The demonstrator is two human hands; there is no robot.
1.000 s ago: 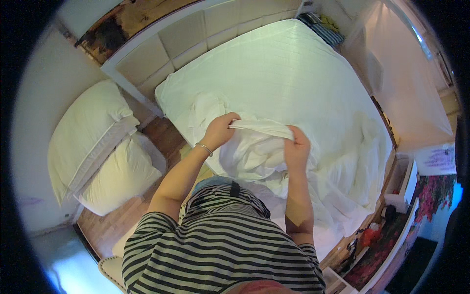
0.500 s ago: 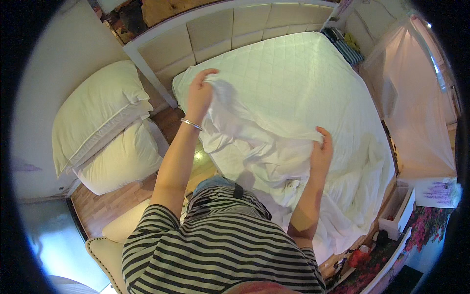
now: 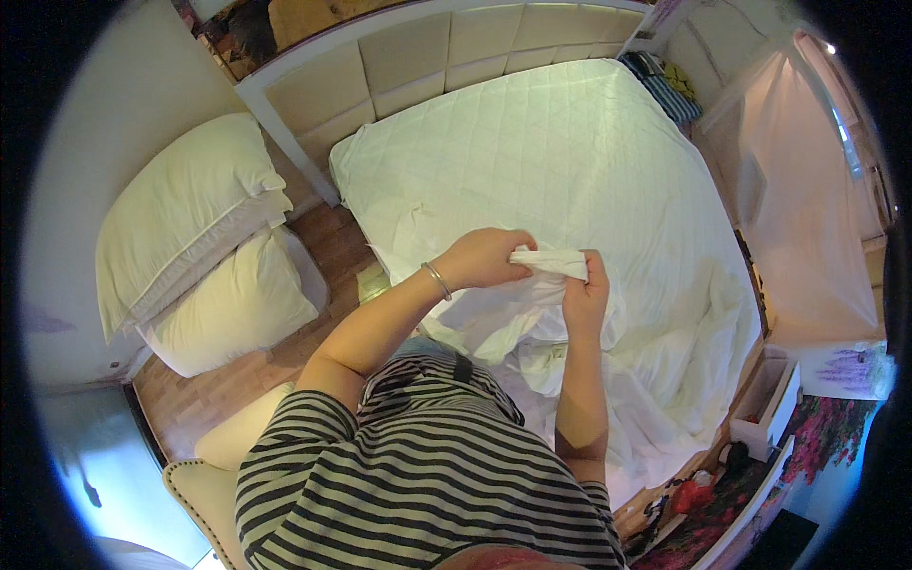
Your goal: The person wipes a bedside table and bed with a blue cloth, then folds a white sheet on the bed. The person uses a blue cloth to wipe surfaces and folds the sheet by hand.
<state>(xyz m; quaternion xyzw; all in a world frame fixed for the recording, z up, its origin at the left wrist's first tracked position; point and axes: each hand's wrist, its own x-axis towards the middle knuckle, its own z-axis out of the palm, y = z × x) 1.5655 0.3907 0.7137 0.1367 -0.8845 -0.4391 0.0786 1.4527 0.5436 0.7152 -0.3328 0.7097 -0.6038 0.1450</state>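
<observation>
Above the near part of the bed, my left hand (image 3: 496,256) and my right hand (image 3: 585,290) grip a white bed sheet (image 3: 551,262), a short stretch of its edge pulled straight between them. Below this edge the cloth hangs in loose folds, and more of it lies crumpled on the bed toward the lower right. Underneath is a mattress (image 3: 532,123) in a white quilted cover, its far part smooth. A metal bangle circles my left wrist.
White pillows (image 3: 190,218) are stacked left of the bed on the wooden floor. A padded headboard (image 3: 408,57) closes the far side. Folded striped cloth (image 3: 665,90) lies at the far right corner. An open white drawer (image 3: 768,408) stands lower right, a studded cream chair (image 3: 190,475) lower left.
Both hands have come together: my left hand moved right and nearer, my right hand slightly left. The sheet edge, earlier stretched wide between them, is now a short taut piece.
</observation>
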